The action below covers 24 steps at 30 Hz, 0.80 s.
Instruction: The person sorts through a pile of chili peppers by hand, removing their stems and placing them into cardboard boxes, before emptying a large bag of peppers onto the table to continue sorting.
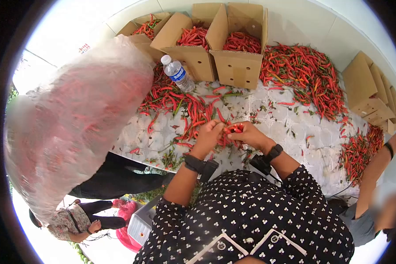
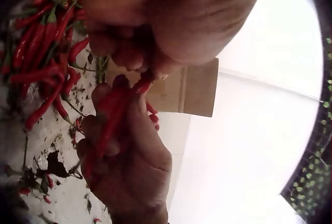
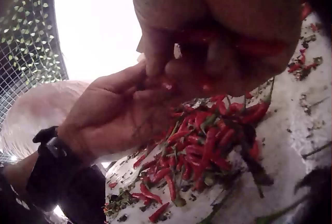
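Both hands meet above a heap of red chili peppers (image 1: pixel 193 115) on the light work surface. The right hand (image 1: pixel 251 134) holds several red chilies in its curled fingers. In the left wrist view one chili (image 2: pixel 115 117) lies along the right palm, with the thumb on its upper end. At that same end, the left hand (image 1: pixel 210 136) pinches with its fingertips; the stem is hidden there. Seen from the right wrist, the left hand (image 3: pixel 111 107) reaches in beneath the right hand (image 3: pixel 223 42). More chilies (image 3: pixel 202 146) with green stems lie below both hands.
Cardboard boxes (image 1: pixel 233 66) of chilies line the wall, with a water bottle (image 1: pixel 178 74) before them. A big chili pile (image 1: pixel 306 75) lies at back right, a smaller one (image 1: pixel 361 152) nearer another person's arm (image 1: pixel 378 169). A bulging plastic bag (image 1: pixel 81 110) looms at left.
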### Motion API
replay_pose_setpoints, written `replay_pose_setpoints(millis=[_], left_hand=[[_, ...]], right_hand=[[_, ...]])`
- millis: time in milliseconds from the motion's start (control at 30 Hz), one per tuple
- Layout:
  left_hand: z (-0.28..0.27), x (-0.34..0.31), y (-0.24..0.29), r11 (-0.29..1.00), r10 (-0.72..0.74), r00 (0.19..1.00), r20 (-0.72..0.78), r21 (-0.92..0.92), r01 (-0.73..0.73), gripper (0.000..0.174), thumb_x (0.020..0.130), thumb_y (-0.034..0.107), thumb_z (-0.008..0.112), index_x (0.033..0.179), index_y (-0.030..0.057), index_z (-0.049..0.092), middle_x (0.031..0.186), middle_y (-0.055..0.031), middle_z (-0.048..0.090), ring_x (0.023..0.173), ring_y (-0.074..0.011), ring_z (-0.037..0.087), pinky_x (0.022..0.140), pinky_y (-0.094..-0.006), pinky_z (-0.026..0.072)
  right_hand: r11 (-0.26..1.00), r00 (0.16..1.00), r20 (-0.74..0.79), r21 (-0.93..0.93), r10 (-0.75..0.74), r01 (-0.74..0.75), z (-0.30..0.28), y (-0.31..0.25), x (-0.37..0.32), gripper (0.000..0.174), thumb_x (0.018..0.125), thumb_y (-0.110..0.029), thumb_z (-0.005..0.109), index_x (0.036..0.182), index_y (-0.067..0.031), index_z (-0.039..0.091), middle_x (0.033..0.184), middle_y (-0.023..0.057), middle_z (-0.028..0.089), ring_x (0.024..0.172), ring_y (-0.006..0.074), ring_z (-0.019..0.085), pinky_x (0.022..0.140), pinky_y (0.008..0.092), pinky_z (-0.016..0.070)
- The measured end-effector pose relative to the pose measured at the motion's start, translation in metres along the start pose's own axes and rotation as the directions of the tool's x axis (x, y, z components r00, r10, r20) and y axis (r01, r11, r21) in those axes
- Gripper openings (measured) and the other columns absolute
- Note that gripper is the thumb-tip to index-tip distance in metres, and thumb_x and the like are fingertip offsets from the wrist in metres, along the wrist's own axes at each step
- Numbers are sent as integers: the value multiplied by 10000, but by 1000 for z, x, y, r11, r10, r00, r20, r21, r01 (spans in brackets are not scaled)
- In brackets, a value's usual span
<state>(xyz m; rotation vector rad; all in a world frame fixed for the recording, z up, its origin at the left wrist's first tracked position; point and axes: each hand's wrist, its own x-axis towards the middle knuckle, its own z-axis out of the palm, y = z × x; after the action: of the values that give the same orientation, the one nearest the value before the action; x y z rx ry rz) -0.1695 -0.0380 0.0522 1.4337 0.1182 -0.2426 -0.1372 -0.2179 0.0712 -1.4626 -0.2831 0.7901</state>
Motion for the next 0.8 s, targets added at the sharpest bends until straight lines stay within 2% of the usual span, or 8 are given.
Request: replay_pose_setpoints(millis=[133, 200, 267, 333, 433, 567, 700, 800], left_hand=[[-14, 5, -13, 870, -77, 972, 221, -462, 174, 194, 914, 209, 461, 826, 44, 516, 738, -6, 503, 606, -96, 446, 547, -231, 374], [-30, 9, -13, 766, -3, 955, 298, -613, 194, 191, 914, 206, 454, 850, 41, 523, 757, -16, 516, 623, -110, 467, 559, -235, 389], [-32, 9, -14, 633, 86, 931, 355, -741, 224, 191, 915, 203, 446, 874, 37, 531, 775, -26, 529, 640, -125, 488, 572, -239, 404], [-19, 0, 5, 872, -218, 969, 114, -424, 246, 173, 910, 189, 463, 923, 36, 544, 784, -16, 540, 668, -116, 512, 593, -235, 423], [6, -1, 5, 958, -217, 967, 132, -162, 237, 169, 894, 181, 501, 953, 32, 557, 801, -8, 549, 683, -89, 514, 601, -219, 425], [15, 2, -2, 975, -153, 983, 101, 179, 133, 182, 864, 187, 541, 916, 18, 585, 700, 16, 539, 587, -50, 456, 538, -207, 386], [22, -2, 0, 986, -90, 996, -8, 139, 90, 173, 834, 161, 549, 862, 0, 604, 685, -3, 586, 586, -63, 502, 526, -235, 414], [18, -1, -4, 878, 154, 986, 69, 448, -168, 170, 811, 135, 554, 866, -14, 614, 720, -53, 620, 601, -103, 540, 547, -264, 432]], right_hand=[[998, 994, 110, -54, 24, -18, -6, -4, 0, 228, 773, -114, 640, 981, -20, 627, 871, 23, 634, 786, 63, 546, 720, 208, 432], [980, 998, 48, 192, 43, -51, -11, 5, 2, 237, 804, -145, 624, 1015, -42, 595, 759, -3, 617, 588, 56, 526, 492, 206, 401], [944, 997, -33, 327, 63, -49, -22, 16, 4, 241, 809, -159, 623, 1025, -57, 587, 767, -4, 609, 608, 60, 530, 523, 204, 417], [875, 988, -125, 483, 93, -21, -25, 15, 4, 242, 826, -192, 617, 1038, -88, 569, 736, -19, 576, 571, 56, 507, 484, 205, 409], [847, 986, -153, 530, 66, 25, -21, 17, 10, 264, 816, -166, 626, 1054, -71, 565, 747, -8, 582, 582, 62, 513, 493, 207, 413], [882, 968, -242, 467, 61, 61, -8, 15, 10, 292, 804, -145, 638, 1069, -51, 559, 742, -4, 578, 583, 69, 511, 488, 210, 407], [901, 958, -285, 423, 34, 94, -3, 9, 3, 282, 800, -142, 641, 1048, -30, 568, 723, 1, 579, 564, 78, 502, 477, 214, 400], [930, 952, -296, 366, 81, 35, -8, 12, 4, 227, 821, -190, 621, 996, -52, 581, 702, -7, 576, 554, 71, 498, 463, 206, 378]])
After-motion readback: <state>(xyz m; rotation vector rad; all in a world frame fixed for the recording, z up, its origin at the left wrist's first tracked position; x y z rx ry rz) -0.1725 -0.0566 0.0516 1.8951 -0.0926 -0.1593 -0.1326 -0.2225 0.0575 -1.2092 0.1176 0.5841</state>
